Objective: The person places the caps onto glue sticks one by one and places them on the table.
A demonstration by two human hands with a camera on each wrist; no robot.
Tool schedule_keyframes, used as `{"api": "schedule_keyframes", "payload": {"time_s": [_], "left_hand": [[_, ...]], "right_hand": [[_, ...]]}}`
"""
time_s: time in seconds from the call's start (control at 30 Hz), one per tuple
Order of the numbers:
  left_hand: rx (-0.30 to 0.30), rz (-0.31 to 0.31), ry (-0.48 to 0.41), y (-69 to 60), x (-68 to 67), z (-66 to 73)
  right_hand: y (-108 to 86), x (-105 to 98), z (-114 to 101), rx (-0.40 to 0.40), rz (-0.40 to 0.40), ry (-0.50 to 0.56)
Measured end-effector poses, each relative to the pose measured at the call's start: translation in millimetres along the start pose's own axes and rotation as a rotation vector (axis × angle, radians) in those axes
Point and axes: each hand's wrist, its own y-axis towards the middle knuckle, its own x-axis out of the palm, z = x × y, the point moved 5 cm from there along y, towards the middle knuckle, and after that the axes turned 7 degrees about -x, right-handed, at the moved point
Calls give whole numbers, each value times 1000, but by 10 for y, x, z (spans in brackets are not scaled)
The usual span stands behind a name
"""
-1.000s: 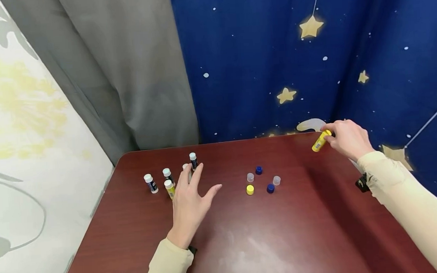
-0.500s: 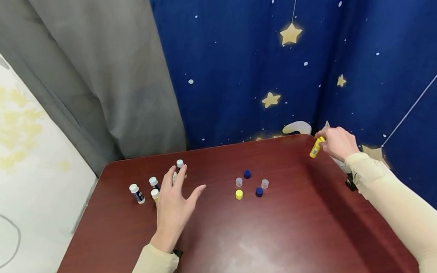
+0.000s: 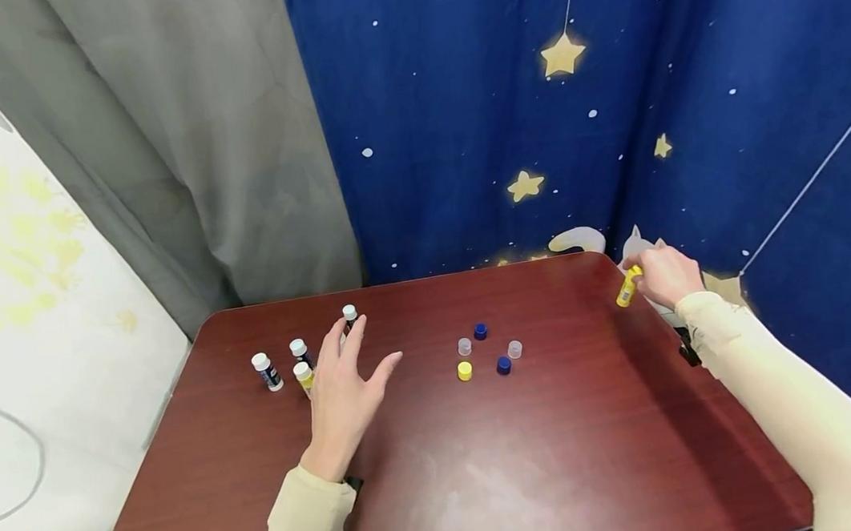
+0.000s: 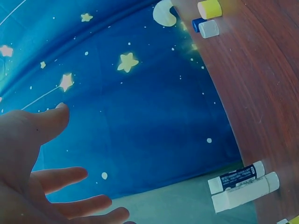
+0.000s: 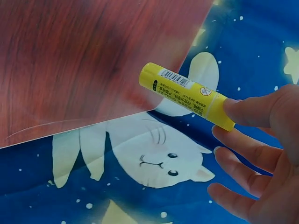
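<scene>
With twelve o'clock at the far side of the table (image 3: pixel 588 465), the right hand (image 3: pixel 668 277) is out at two o'clock, past the right edge. Its thumb and fingertips pinch a yellow tube (image 5: pixel 182 92) by one end. The pinched end is in front of the curtain and the other end in front of the tabletop, close to the rounded far corner; whether it touches the table I cannot tell.

The left hand (image 3: pixel 346 398), well apart from the right, is at about ten o'clock, fingers and thumb spread, holding nothing. Just beyond its fingertips stand a dark tube (image 4: pixel 237 179) and a white tube (image 4: pixel 247 191), side by side near the far edge. Further left are two more dark tubes (image 3: pixel 266 372) and a second yellow tube (image 3: pixel 305 378), partly behind the hand, all with white tops.

Near twelve o'clock five caps form a loose ring: blue (image 3: pixel 480 331) at its twelve, clear (image 3: pixel 515 349) at three, blue between four and five, yellow (image 3: pixel 464 371) at eight and clear at ten. A broad stretch of tabletop runs from them toward six o'clock.

The surface is reddish-brown wood grain, with glare near six. Behind hang a grey curtain (image 3: pixel 231 147) at eleven and a blue curtain (image 3: pixel 461 119) from twelve to two, printed with stars and a white cat (image 5: pixel 159 156).
</scene>
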Motion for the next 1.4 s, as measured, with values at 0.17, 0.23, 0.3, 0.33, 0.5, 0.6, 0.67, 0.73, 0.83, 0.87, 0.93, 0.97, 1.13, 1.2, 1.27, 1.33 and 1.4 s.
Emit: {"api": "schedule_keyframes", "payload": {"time_s": [0.17, 0.23, 0.3, 0.33, 0.5, 0.6, 0.67, 0.73, 0.83, 0.87, 0.93, 0.97, 1.13, 1.2, 1.27, 1.33, 1.4], "left_hand": [[-1, 8, 3, -11, -7, 4], [0, 0, 4, -10, -2, 8], [-6, -12, 8, -14, 4, 11], [-12, -19, 9, -19, 7, 9], [-29, -34, 12, -31, 8, -9], [-22, -30, 13, -31, 8, -17], [-18, -31, 15, -35, 15, -25], [-18, -31, 17, -42, 24, -34], [-21, -36, 18, -44, 39, -44], [-20, -39, 17, -42, 44, -44], [-20, -44, 16, -36, 51, -42], [-19, -46, 14, -37, 53, -41], [-25, -49, 13, -36, 48, -42], [-32, -54, 15, -39, 44, -46], [-38, -60, 18, -43, 44, -53], [-42, -63, 20, -47, 42, -60], [-42, -61, 21, -49, 39, -67]], "right_hand": [[-25, 80, 59, 1, -14, -7], [-45, 100, 74, 0, -13, -12], [-59, 121, 93, 1, -13, -15], [-63, 132, 99, 2, -17, -12], [-51, 182, 131, 13, -37, 0], [-46, 200, 138, 20, -36, 0], [-52, 209, 143, 23, -39, 0], [-63, 217, 144, 29, -42, 5], [-82, 222, 149, 36, -42, 14], [-87, 223, 152, 40, -38, 15], [-100, 230, 164, 46, -30, 20], [-106, 237, 171, 48, -28, 22], [-108, 264, 209, 61, -14, 17], [-101, 265, 213, 63, -20, 16], [-98, 262, 211, 63, -33, 20], [-97, 258, 204, 64, -43, 29], [-96, 253, 196, 65, -49, 30]]}}
